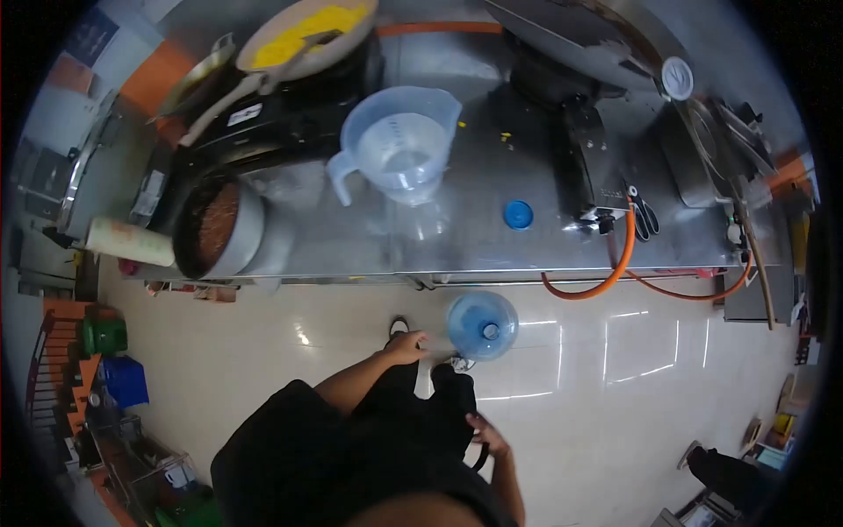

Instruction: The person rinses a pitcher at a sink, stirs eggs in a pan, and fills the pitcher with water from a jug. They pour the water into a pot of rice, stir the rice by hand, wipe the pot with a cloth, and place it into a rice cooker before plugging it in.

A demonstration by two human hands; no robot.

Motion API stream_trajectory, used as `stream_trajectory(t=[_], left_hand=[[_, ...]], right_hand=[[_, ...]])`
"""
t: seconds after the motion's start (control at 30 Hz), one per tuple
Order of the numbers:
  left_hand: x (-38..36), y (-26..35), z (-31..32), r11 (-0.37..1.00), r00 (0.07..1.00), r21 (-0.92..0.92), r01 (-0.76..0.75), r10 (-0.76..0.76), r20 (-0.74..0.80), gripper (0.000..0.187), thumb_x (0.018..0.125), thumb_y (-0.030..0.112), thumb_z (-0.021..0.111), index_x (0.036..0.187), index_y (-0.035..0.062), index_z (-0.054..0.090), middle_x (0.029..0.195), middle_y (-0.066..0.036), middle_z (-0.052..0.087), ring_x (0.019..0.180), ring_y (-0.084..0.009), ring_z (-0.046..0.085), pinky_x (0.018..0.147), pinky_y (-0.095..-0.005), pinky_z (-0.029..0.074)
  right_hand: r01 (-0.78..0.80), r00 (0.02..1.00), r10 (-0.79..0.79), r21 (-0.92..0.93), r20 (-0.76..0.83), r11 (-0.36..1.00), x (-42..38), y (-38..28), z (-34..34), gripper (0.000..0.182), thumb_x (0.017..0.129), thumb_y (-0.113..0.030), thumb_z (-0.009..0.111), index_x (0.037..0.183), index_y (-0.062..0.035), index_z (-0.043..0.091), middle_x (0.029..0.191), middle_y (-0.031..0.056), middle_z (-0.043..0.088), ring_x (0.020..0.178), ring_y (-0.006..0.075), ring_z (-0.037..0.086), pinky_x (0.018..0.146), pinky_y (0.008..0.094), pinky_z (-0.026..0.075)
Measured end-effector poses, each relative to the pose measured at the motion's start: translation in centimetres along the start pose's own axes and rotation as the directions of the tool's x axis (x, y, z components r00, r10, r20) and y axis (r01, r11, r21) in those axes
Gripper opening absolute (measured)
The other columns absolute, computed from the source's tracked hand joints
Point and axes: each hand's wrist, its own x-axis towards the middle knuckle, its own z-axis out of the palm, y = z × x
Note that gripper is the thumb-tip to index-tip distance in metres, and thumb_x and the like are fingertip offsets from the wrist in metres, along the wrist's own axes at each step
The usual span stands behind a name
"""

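Note:
My left hand [407,347] hangs in front of my dark trousers, fingers stretched out and nothing in them. Beside my right thigh is my right hand [488,434], its fingers loosely apart, with a dark strap [481,457] right by it. A large clear-blue water bottle [470,314] stands upright on the floor by my feet, its neck facing up. Above it on the steel counter sits a translucent measuring jug [360,132] with clear liquid inside, its handle to the left. A round blue lid [518,214] lies to the right of the jug.
At the counter's left are a pot [249,230] of brown food and a pan [250,51] of yellow food on a stove. A wok [571,44], scissors [645,218] and an orange hose [625,255] are at right. Another person's leg [729,474] shows at lower right.

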Motion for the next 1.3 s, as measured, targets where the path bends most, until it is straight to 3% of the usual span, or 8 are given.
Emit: stream_trajectory(t=[0.27,0.33,0.47,0.67,0.73,0.87,1.1,1.3], left_hand=[[-18.2,-18.6,-8.2,0.917,0.715,-0.275,0.288,-0.397,-0.575,0.031,0.078,0.018,0.064,0.103,0.0009,0.061,0.096,-0.012,0.066,0.086,-0.0235,0.065,0.076,-0.0324,0.051],[-21.4,-24.0,-10.1,0.719,0.618,-0.608,0.337,-0.656,-0.434,0.029,0.080,0.017,0.062,0.104,0.0019,0.061,0.092,-0.008,0.065,0.082,-0.0202,0.064,0.068,-0.0308,0.050],[-26.9,-23.5,-17.3,0.535,0.458,-0.845,-0.019,-0.746,-0.483,0.025,0.088,0.023,0.059,0.104,0.0046,0.060,0.090,-0.002,0.062,0.080,-0.0163,0.063,0.059,-0.0289,0.045],[-29.4,-17.2,-30.7,0.554,0.302,-0.749,-0.364,-0.690,-0.658,0.033,0.092,0.031,0.054,0.113,0.0055,0.055,0.111,-0.006,0.060,0.103,-0.0195,0.057,0.087,-0.0347,0.043],[-29.0,-15.3,-33.9,0.567,0.319,-0.688,-0.452,-0.618,-0.719,0.038,0.092,0.033,0.053,0.116,0.0044,0.053,0.115,-0.007,0.058,0.106,-0.0200,0.055,0.089,-0.0355,0.042],[-27.4,-10.2,-39.3,0.565,0.285,-0.584,-0.582,-0.531,-0.798,0.039,0.093,0.032,0.052,0.120,0.0043,0.052,0.120,-0.009,0.056,0.108,-0.0212,0.054,0.090,-0.0353,0.042],[-24.1,-8.9,-46.0,0.888,0.215,-0.282,-0.363,-0.215,-0.953,0.030,0.090,0.017,0.057,0.116,0.0016,0.055,0.118,-0.011,0.058,0.107,-0.0211,0.055,0.089,-0.0357,0.044],[-21.8,-5.5,-54.1,0.977,0.349,0.179,-0.119,0.210,-0.913,0.019,0.086,0.013,0.059,0.102,0.0048,0.065,0.101,-0.014,0.064,0.093,-0.0272,0.063,0.081,-0.0334,0.048]], right_hand=[[0.831,0.548,-0.834,-0.154,0.063,0.534,-5.6,-25.4,11.7,0.045,0.087,-0.019,0.063,0.125,-0.0007,0.048,0.121,0.0116,0.055,0.108,0.0183,0.054,0.090,0.0300,0.043],[0.893,0.438,-0.898,-0.096,-0.041,0.440,-6.0,-31.4,17.4,0.048,0.086,-0.022,0.064,0.126,-0.0011,0.048,0.124,0.0116,0.054,0.111,0.0191,0.052,0.090,0.0309,0.044],[0.915,0.305,-0.899,-0.164,-0.314,0.368,-1.9,-39.8,26.1,0.059,0.085,-0.037,0.063,0.127,0.0005,0.047,0.131,0.0130,0.050,0.121,0.0213,0.046,0.096,0.0347,0.039],[0.946,0.313,-0.720,0.137,-0.619,0.294,0.7,-44.6,29.8,0.033,0.086,-0.030,0.063,0.107,-0.0034,0.060,0.093,0.0059,0.060,0.087,0.0154,0.056,0.078,0.0301,0.042],[0.990,0.117,-0.609,0.138,-0.785,0.014,1.9,-44.4,29.6,0.038,0.085,-0.038,0.064,0.091,-0.0006,0.064,0.077,0.0046,0.057,0.071,0.0137,0.048,0.062,0.0294,0.039],[0.988,0.063,-0.492,-0.015,-0.868,0.153,-1.2,-42.2,27.5,0.041,0.083,-0.029,0.067,0.053,-0.0090,0.048,0.048,-0.0044,0.037,0.042,0.0070,0.033,0.042,0.0267,0.024],[0.976,0.155,-0.747,-0.014,-0.646,0.215,-6.8,-39.6,26.2,0.043,0.082,-0.018,0.067,0.051,-0.0159,0.037,0.049,-0.0075,0.034,0.043,0.0030,0.028,0.041,0.0230,0.016],[0.968,0.227,-0.872,0.000,-0.433,0.252,-11.7,-39.5,29.4,0.032,0.081,-0.018,0.068,0.059,-0.0136,0.045,0.051,-0.0067,0.036,0.045,0.0040,0.030,0.043,0.0223,0.019]])
